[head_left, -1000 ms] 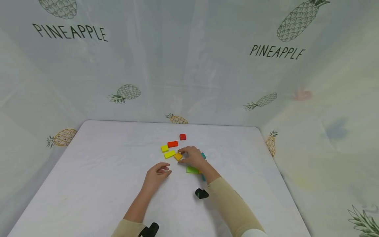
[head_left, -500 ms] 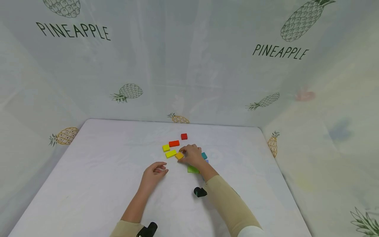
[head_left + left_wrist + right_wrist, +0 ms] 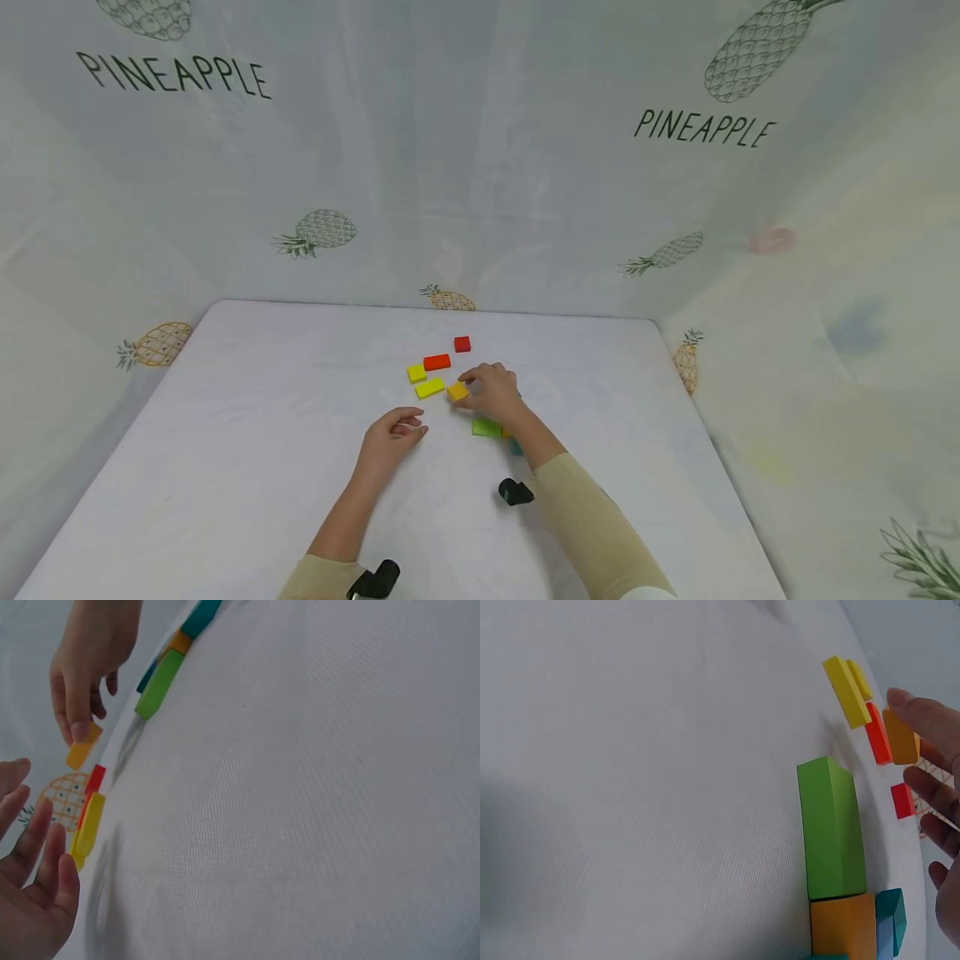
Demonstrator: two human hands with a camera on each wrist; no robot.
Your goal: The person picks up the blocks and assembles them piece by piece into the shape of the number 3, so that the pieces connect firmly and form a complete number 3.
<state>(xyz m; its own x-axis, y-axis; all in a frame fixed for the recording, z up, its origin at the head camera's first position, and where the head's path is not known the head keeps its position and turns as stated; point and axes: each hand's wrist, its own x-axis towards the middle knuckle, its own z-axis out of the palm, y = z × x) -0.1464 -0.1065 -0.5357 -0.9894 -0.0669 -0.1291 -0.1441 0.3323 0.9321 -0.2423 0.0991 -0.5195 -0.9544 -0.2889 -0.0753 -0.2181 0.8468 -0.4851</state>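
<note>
In the head view my right hand (image 3: 493,395) pinches an orange block (image 3: 458,392) between thumb and fingers. The left wrist view shows that orange block (image 3: 83,747) lifted off the table. Left of it lie a long yellow block (image 3: 430,388) and a shorter yellow block (image 3: 417,374). Beyond these are an orange-red block (image 3: 437,362) and a small red block (image 3: 462,343). My left hand (image 3: 390,442) holds nothing, its fingers loosely bent, nearest the yellow blocks. Under the right wrist, a green block (image 3: 829,829) touches another orange block (image 3: 844,926).
Beside that second orange block are a teal block (image 3: 890,911) and a blue block (image 3: 885,937), partly hidden by the right arm in the head view. A white cloth covers the table (image 3: 247,433). A pineapple-printed curtain (image 3: 480,167) hangs behind its far edge.
The pinched orange block and my right hand have moved a little to the right, away from the long yellow block. My left hand has drawn slightly left. The other blocks stay put.
</note>
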